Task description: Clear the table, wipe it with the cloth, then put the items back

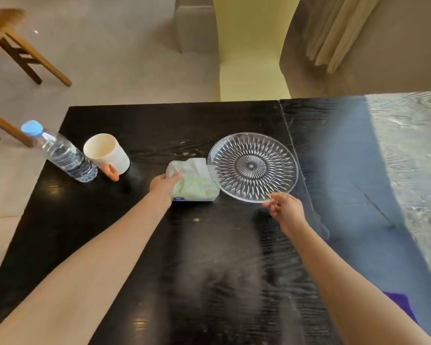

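A soft tissue pack with a yellow-green pattern lies mid-table on the black wooden table. My left hand grips its left end. To its right is a cut-glass plate, its left rim overlapping the pack. My right hand pinches the plate's near rim between thumb and fingers. At the far left stand a water bottle with a blue cap and a cream mug with an orange handle. A purple cloth peeks out at the lower right, behind my right forearm.
Wooden stools stand on the tiled floor beyond the table's far left corner. A yellow-green pillar and a curtain are behind the table. Bright glare covers the table's right part.
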A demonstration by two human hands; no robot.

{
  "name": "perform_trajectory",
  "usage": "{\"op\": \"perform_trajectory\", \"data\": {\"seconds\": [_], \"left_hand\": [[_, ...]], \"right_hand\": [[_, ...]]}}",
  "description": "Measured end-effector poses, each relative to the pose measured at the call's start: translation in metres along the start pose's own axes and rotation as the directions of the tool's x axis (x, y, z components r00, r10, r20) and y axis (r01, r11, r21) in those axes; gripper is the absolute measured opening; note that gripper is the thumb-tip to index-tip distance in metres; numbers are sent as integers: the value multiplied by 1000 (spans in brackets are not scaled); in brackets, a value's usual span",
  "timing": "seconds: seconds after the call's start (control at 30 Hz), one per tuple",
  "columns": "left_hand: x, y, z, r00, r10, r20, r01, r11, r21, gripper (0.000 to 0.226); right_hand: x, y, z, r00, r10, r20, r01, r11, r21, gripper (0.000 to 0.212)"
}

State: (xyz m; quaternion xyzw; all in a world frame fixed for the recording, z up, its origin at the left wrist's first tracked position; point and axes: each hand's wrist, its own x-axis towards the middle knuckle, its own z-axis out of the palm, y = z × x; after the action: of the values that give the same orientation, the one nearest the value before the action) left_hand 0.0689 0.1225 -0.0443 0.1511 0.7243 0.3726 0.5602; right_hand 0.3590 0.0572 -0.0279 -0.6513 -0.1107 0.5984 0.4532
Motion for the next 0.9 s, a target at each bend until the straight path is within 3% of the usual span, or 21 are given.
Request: {"op": "perform_trajectory", "data": {"seconds": [0.07, 0.23, 0.3, 0.47, 0.63, 0.73, 0.83, 0.9], "left_hand": [[32, -1, -14, 999, -32, -16, 31, 999, -45, 67], [40, 27, -25, 999, 4, -36, -6, 998, -66, 50], [48, 29, -26, 998, 68, -5, -68, 998, -7, 48], [47, 34, -31, 982, 185, 40, -190, 968, 165, 74], [42, 20, -30, 935, 348, 74, -349, 856, 381, 56], [27, 15, -32, 928, 367, 65, -355, 815, 458, 52], [21, 14, -39, 927, 373, 36, -336, 787, 518, 63], [9, 15, -46, 914, 405, 37, -357, 755, 550, 59]], "right_hand": [[1, 8, 17, 1000, 18, -1, -18, 1000, 0, 9], [8, 26, 46, 998, 48, -35, -47, 998, 36, 13], [12, 28, 52, 998, 36, -60, -33, 998, 45, 13], [15, 30, 54, 986, 4, -167, -10, 999, -39, 10], [8, 37, 56, 973, 39, -228, -36, 999, 18, 30], [-5, 42, 60, 969, 95, -230, -87, 995, 45, 41], [-16, 41, 68, 973, 127, -194, -140, 989, -52, 38], [-29, 43, 78, 973, 157, -167, -184, 970, -160, 29]]}}
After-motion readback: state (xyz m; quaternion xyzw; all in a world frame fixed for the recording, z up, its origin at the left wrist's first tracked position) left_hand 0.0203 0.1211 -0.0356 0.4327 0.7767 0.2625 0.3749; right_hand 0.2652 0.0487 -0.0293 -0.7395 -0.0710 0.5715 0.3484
